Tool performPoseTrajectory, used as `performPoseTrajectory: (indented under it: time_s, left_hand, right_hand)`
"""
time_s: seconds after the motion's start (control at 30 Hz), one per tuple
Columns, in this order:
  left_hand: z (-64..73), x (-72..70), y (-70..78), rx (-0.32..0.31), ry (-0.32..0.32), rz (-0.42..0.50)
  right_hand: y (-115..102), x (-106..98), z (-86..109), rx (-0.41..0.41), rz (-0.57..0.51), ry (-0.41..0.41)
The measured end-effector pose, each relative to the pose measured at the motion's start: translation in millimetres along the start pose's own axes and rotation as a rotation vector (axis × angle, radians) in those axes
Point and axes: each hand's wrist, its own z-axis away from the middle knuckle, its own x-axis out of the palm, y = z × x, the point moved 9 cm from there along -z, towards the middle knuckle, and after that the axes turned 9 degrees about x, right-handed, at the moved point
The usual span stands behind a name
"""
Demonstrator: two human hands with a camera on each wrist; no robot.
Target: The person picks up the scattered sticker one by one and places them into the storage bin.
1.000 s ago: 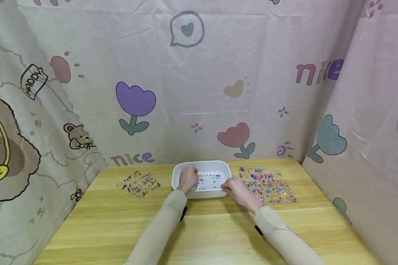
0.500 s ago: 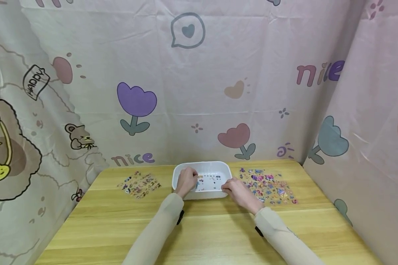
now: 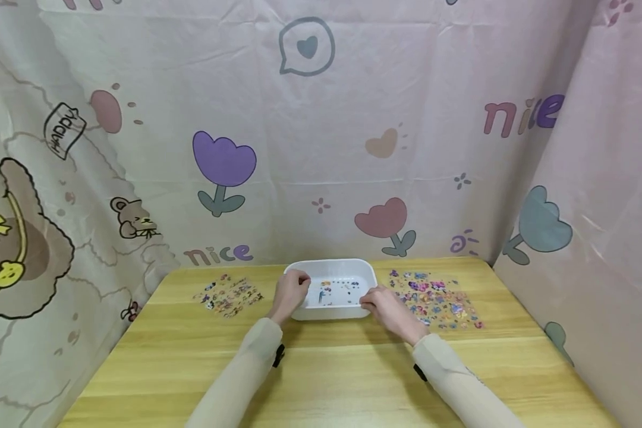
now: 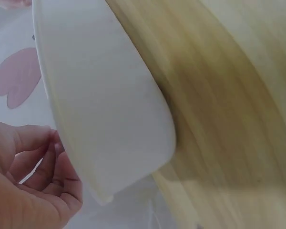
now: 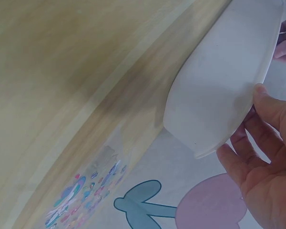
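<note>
Near the table (image 3: 321, 380)'s far edge, right hand (image 3: 392, 309) pinches the tub (image 3: 331, 312), likely steadying it; cannot tell whether left hand (image 3: 290, 292) grasps anything

This is a makeshift tabletop booth: a yellow wood-grain table (image 3: 326, 368) stands enclosed at its back and both sides by pale pinkish-white fabric hangings (image 3: 326, 125), printed with a flat purple tulip (image 3: 224, 160) and a small brown cartoon bear (image 3: 134, 218). Creases and soft folds show the walls are draped cloth; what kind of building lies beyond cannot be told.
</note>
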Motion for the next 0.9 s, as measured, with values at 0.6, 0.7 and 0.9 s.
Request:
performPoseTrajectory:
  time_s: [0.6,0.7,0.9]
  left_hand:
    - [12.8,-41.0,-41.6,-0.076,0.117,0.051]
    - [14.6,-46.8,-50.0,-0.084,0.124,0.063]
    - [21.5,-59.9,-65.6,-0.096,0.132,0.027]
  right_hand:
    - [-7.0,2.3,1.8,-0.019,0.014,0.003]
    - [-5.4,1.5,1.7,-0.014,0.018,0.003]
    - [-1.2,-0.1,0.9,0.003,0.025,-0.002]
